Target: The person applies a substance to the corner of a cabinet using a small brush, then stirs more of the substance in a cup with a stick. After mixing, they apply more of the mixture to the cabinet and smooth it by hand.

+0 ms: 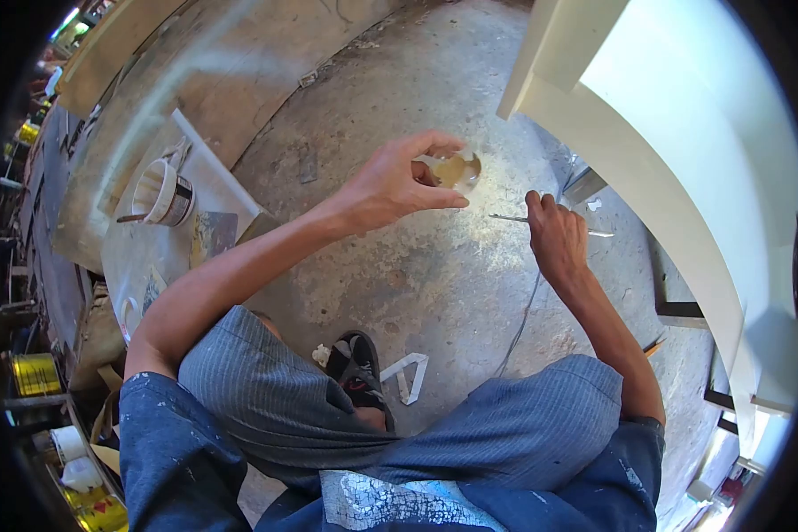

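Yellowish paste is being held in a small shallow dish (459, 168) just above the middle of the frame, over the concrete floor (434, 284). Further left and well apart, a white-smeared tin (164, 191) is being supported by a pale board (226, 182). The dish is being pinched at its rim by the left hand (397, 184), thumb below and fingers curled over the top. It is judged light, rigid and somewhat slippery with paste, so best taken by the edge. To its right, a thin metal blade (508, 217) is being gripped by the right hand (557, 238), fingers closed round it. It is judged light and springy. A white panel (683, 133) is being seen at far right.
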`<state>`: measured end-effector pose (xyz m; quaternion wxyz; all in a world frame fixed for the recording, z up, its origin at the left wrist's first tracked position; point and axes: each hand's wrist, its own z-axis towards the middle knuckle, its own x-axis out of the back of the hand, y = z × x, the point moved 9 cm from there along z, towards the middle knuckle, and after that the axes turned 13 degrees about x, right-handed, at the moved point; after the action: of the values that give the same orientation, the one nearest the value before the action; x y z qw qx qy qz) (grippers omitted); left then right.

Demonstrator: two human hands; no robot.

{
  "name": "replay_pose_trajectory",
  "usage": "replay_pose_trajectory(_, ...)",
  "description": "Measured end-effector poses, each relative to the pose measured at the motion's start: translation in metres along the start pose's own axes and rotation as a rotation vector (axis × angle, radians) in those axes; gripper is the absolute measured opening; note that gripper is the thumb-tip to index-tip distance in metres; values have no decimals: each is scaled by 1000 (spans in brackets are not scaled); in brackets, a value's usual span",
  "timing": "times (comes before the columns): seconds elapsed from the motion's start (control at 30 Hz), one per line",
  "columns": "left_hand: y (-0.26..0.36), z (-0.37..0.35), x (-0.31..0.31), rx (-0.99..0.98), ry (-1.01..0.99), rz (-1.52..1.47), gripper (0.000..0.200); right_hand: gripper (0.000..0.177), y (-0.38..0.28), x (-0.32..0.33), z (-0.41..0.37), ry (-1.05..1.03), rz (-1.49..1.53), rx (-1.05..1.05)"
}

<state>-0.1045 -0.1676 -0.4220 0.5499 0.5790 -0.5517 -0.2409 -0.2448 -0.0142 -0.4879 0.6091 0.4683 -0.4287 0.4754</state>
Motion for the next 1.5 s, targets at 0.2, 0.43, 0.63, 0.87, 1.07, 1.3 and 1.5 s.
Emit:
replay_pose_trajectory(0.2,-3,8,-1,-8,8,-64,69,8,-12,-4,-15,5,86,-37)
replay_pose_trajectory(0.43,-5,19,-6,-19,31,-30,66,11,-19,-22,-49,30,272,-51)
replay_pose_trajectory(0.63,-1,25,-2,14,69,-15,63,15,-6,-9,-64,106,425,-152)
replay_pose_trajectory(0.87,5,32,4,-6,123,-28,63,14,6,-17,-52,212,525,-217)
replay_pose_trajectory(1.07,0,33,7,-1,137,-33,64,10,6,-24,-43,312,592,-261)
replay_pose_trajectory(1.3,-2,24,13,21,158,-30,64,9,22,-15,-24,461,690,-361)
replay_pose_trajectory(1.5,-11,19,25,45,180,-45,63,16,20,1,11,880,787,-161)
